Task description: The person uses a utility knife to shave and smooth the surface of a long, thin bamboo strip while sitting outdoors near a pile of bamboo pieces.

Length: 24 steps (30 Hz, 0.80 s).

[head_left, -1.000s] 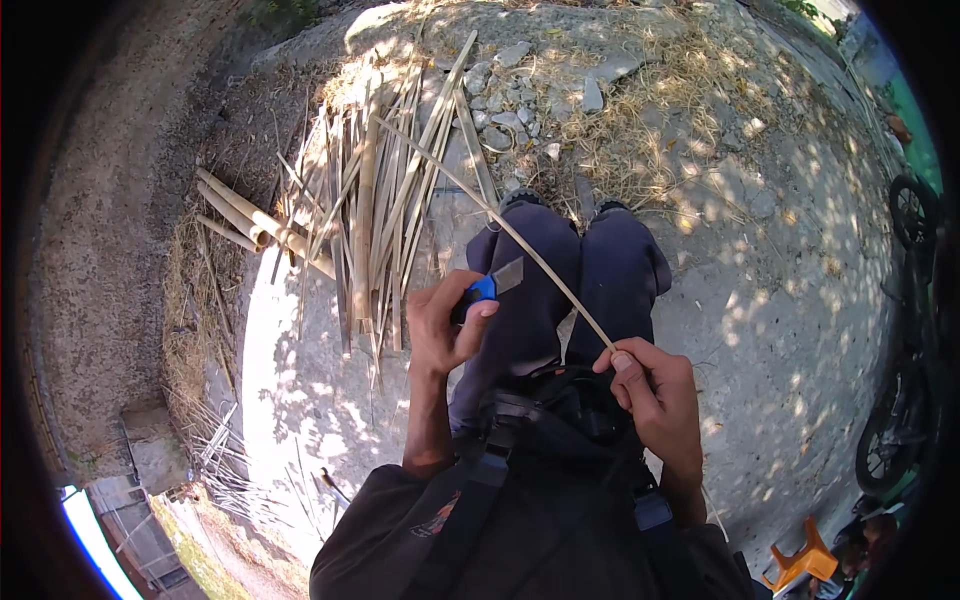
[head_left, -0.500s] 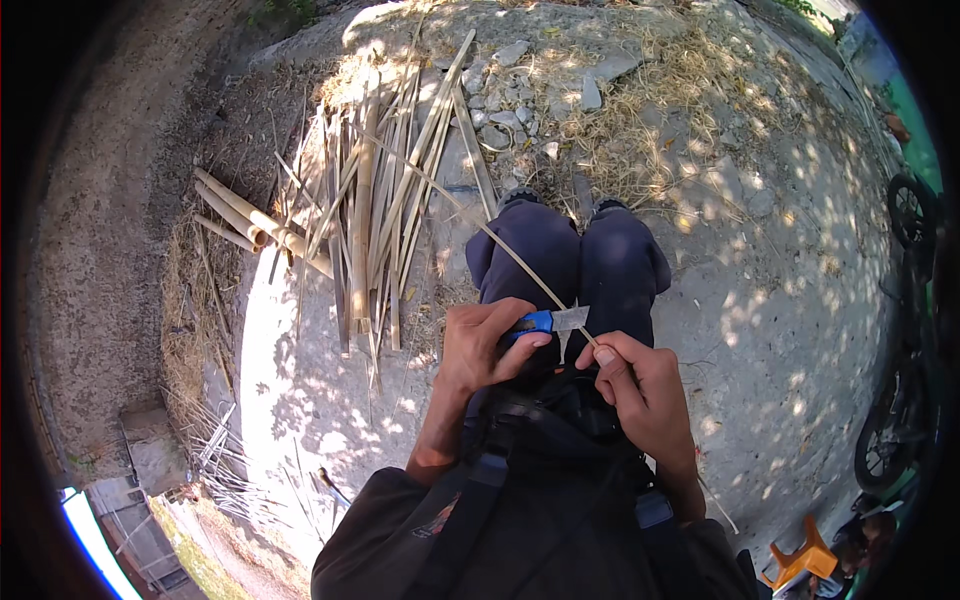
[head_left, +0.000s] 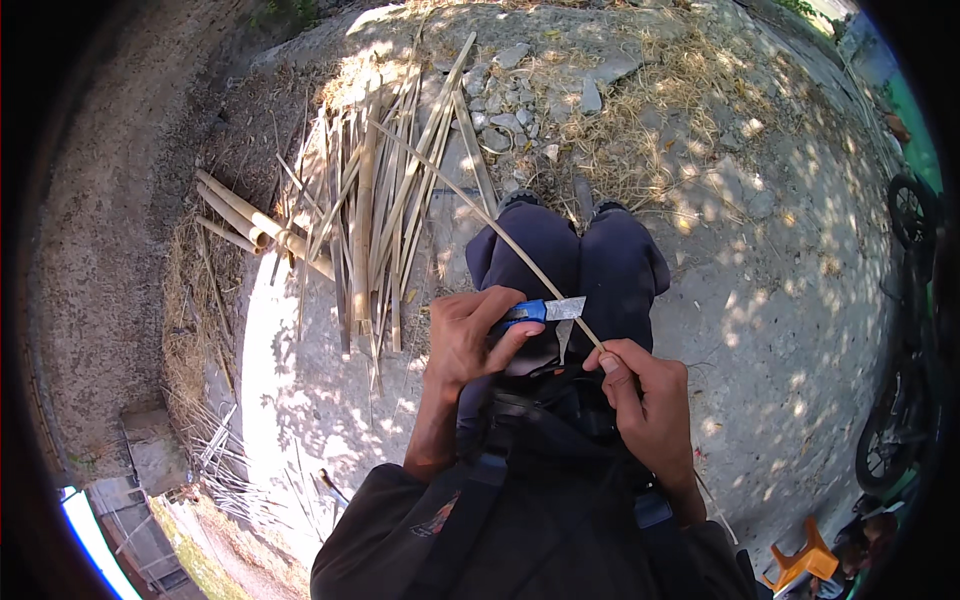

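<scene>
My left hand is closed around a blue utility knife, its wide blade out and pointing right. The blade lies at a thin bamboo strip, across or against it; the exact contact cannot be made out. Between thumb and fingers, my right hand pinches the strip near its lower end. From there the strip slants up and left over my knees, its far end reaching the pile of split bamboo.
Long split bamboo strips lie heaped ahead on the left. Beside them rest several bamboo poles. Broken stones and dry straw litter the ground ahead. At far right stand a bicycle and an orange plastic chair.
My left hand with the knife has shifted slightly left, and the blade has turned a little. My right hand keeps its pinch on the strip, nearly in place.
</scene>
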{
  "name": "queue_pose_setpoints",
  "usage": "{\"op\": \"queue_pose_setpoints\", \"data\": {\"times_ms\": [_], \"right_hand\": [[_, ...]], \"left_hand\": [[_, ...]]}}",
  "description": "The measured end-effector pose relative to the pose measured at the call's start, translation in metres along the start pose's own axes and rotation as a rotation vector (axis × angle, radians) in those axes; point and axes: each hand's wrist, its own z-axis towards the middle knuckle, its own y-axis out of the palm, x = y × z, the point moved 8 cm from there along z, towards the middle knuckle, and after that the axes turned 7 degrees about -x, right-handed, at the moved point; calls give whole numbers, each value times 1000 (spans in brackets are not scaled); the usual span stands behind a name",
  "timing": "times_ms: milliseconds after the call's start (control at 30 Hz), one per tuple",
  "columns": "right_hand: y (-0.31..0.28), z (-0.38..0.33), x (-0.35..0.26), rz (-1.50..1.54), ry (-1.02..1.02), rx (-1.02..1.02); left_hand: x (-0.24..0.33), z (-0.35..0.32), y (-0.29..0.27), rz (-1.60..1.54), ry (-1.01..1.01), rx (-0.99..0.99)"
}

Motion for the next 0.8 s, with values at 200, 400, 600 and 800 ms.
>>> {"op": "queue_pose_setpoints", "data": {"times_ms": [200, 400, 600, 800], "right_hand": [[-3, -4, -6, -57, -106, 126], [-5, -9, -6, -93, -77, 81], [0, -28, 2, -18, -2, -27], [-16, -32, 12, 5, 93, -25]], "left_hand": [[1, 2, 0, 13, 8, -4], [0, 4, -5, 30, 3, 22], [-81, -10, -66, 124, -260, 366], [-110, -19, -97, 109, -291, 598]]}}
